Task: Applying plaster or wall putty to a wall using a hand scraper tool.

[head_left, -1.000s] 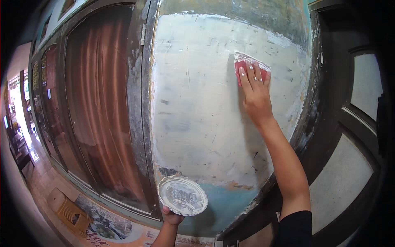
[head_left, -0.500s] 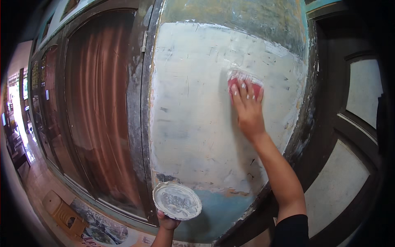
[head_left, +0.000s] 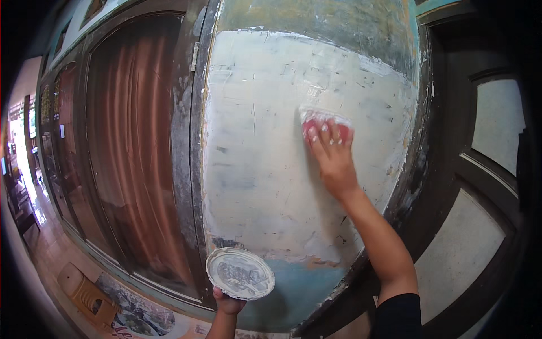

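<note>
My right hand [head_left: 334,155] grips a red putty scraper [head_left: 342,131] and presses its white-smeared edge to the wall. Around it spreads a broad off-white putty patch [head_left: 254,152] with small dark nicks and scratches. A wet, glossy streak lies just above the scraper. Low in the view, my left hand [head_left: 227,303] holds a round, shallow lid [head_left: 240,273] from beneath, fingers closed on its rim. White putty coats the inside of this lid. Most of the left fingers are hidden under it.
Left of the wall stands a dark-framed glass door [head_left: 138,152] with a brown curtain behind it. On the right is a dark panelled door [head_left: 471,169]. A brown plastic chair [head_left: 84,294] is at the lower left. Bare blue-green wall [head_left: 299,288] shows below the putty.
My right hand has drawn the scraper down and slightly left, leaving a fresh wet streak above it. The left hand and lid have hardly moved.
</note>
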`<state>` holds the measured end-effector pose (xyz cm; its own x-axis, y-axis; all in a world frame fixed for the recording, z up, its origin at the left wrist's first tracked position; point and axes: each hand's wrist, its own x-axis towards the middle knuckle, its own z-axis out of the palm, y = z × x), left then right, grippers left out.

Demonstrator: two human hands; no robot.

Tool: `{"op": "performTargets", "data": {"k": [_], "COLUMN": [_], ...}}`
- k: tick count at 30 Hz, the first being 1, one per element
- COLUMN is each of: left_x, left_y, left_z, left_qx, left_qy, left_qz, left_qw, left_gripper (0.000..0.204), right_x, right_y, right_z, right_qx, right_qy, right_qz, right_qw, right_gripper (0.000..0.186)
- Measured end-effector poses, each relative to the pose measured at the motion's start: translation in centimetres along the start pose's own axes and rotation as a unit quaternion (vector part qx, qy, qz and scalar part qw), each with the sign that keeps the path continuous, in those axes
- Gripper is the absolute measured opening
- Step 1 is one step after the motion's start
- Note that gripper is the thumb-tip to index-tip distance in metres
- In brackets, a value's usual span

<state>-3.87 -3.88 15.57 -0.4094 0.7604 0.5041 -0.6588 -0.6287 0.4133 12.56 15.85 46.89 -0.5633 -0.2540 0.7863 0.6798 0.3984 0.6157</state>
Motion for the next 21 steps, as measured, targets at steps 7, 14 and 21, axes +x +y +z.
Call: {"op": "performTargets", "data": {"k": [7, 14, 21], "left_x": [-0.1, -0.8, -0.6], "left_y": [-0.7, -0.5, -0.2], "left_z": [0.1, -1.3, -0.4], "left_qx": [-0.004, 0.008, 0.022], "left_qy": [-0.02, 0.005, 0.023], "left_qz": [-0.02, -0.016, -0.026], "left_qw": [1.0, 1.0, 0.999], "left_gripper": [0.115, 0.113, 0.114], "right_x": [1.9, -3.7, 2.7], "right_y": [4.5, -0.5, 3.5], "right_z": [2.1, 0.6, -0.8], "right_qx": [-0.021, 0.003, -0.004], "right_qy": [-0.011, -0.047, 0.04], "right_qz": [0.056, -0.029, 0.04], "right_qw": [0.998, 0.998, 0.998], "right_gripper": [0.046, 0.046, 0.048]}}
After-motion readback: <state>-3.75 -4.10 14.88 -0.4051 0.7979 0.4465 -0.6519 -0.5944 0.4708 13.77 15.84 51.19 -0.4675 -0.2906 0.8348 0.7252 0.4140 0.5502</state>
